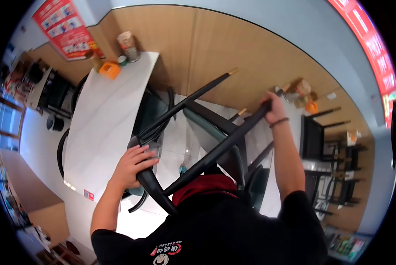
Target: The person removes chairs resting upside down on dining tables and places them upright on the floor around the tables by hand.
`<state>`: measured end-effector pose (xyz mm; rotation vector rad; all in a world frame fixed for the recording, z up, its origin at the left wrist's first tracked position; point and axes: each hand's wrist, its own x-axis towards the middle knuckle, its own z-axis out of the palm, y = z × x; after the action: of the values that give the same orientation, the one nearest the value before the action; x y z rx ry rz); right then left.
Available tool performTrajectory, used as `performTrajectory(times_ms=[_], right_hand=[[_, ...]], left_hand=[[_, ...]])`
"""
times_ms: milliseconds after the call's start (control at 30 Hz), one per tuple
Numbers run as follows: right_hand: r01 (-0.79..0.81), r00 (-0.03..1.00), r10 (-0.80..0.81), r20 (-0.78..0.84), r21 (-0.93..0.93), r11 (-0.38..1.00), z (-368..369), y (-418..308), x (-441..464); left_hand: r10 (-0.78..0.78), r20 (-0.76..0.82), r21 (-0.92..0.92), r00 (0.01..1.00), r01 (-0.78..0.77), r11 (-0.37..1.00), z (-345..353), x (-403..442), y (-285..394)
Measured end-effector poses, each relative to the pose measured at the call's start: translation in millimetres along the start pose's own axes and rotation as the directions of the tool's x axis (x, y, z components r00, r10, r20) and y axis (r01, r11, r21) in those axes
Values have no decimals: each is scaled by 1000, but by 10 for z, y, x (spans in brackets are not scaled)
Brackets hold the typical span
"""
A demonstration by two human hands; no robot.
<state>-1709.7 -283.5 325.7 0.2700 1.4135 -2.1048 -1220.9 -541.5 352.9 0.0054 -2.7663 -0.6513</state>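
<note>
A black chair with a dark green seat pad is tipped over in front of my body, its legs slanting up to the right. My right hand is wrapped round one chair leg near its end. With its fingers bent over the dark back part of the chair, my left hand grips it close to the edge of the white marble-patterned table. Part of the chair frame is hidden by my arms and shirt.
On the left table stand an orange holder, a green-lidded jar and a patterned canister. Another dark chair is tucked at that table. Several chairs sit upturned on tables at right. A wood-panelled wall closes off the far side.
</note>
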Motion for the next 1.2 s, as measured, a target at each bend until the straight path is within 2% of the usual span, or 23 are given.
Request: performTrajectory(times_ms=[33, 100, 167, 233, 300, 400, 467, 500, 567, 633, 700, 767, 833, 900, 967, 1033, 1100, 1133, 1167, 1200], right_hand=[[-26, 1000, 26, 14, 6, 1000, -81, 72, 101], [-99, 995, 97, 20, 75, 992, -310, 190, 310], [-168, 985, 172, -14, 149, 974, -506, 310, 487], [-180, 982, 187, -16, 192, 965, -773, 372, 640], [-198, 978, 208, -17, 243, 950, -1048, 455, 799], [-217, 955, 275, -108, 377, 900, -1563, 620, 1050], [-256, 936, 339, -93, 479, 840, -1903, 739, 1151], [-239, 936, 336, -105, 510, 826, -2087, 753, 1157], [-259, 945, 325, -27, 545, 798, -2385, 777, 1098], [-215, 951, 304, -56, 589, 779, -2702, 850, 1057], [-68, 964, 193, -182, 533, 843, -3167, 1016, 938], [-92, 931, 257, -259, 515, 852, -3645, 1178, 748], [-142, 831, 307, -464, 357, 923, -4026, 1176, 427], [-124, 775, 162, -611, 105, 987, -4433, 1278, 67], [-166, 717, 150, -681, 42, 985, -4564, 1118, -385], [-182, 651, 154, -743, 44, 982, -4813, 1282, -794], [-202, 556, 132, -821, 20, 979, -4975, 1542, -1219], [-248, 517, 154, -842, 26, 969, -4964, 1611, -1421], [-294, 474, 178, -862, 36, 955, -4926, 1705, -1644], [-236, 448, 214, -868, 116, 965, -4886, 1894, -1904]], left_hand=[[41, 225, -44, 974, -32, 999, -41, 198, 44], [151, 317, -89, 936, -129, 988, 60, 529, 141], [129, 540, -163, 832, -46, 985, 98, 810, 208], [179, 574, -174, 799, -95, 980, 174, 1135, 261], [133, 625, -187, 769, -18, 982, 252, 1459, 308], [180, 649, -214, 739, -49, 976, 502, 2077, 461], [197, 673, -229, 713, -52, 972, 702, 2540, 627], [215, 692, -228, 689, -74, 971, 829, 2788, 715], [200, 722, -233, 663, -39, 972, 1058, 3241, 825], [203, 769, -220, 606, -47, 974, 1327, 3728, 875], [125, 786, -181, 605, 33, 983, 1643, 4068, 974], [125, 817, -204, 563, 78, 976, 2008, 4261, 999], [64, 884, -162, 464, 173, 972, 2345, 4418, 1098], [56, 907, -153, 418, 202, 967, 2674, 4516, 1038], [-79, 911, -51, 404, 303, 952, 2962, 4631, 940], [-63, 898, -79, 436, 298, 951, 3271, 4699, 771], [-105, 866, -110, 490, 389, 914, 3583, 4753, 619], [-66, 805, -187, 590, 357, 915, 3804, 4712, 479], [-41, 808, -208, 588, 349, 914, 3993, 4719, 413], [-107, 837, -227, 537, 518, 825, 4176, 4749, 373]])
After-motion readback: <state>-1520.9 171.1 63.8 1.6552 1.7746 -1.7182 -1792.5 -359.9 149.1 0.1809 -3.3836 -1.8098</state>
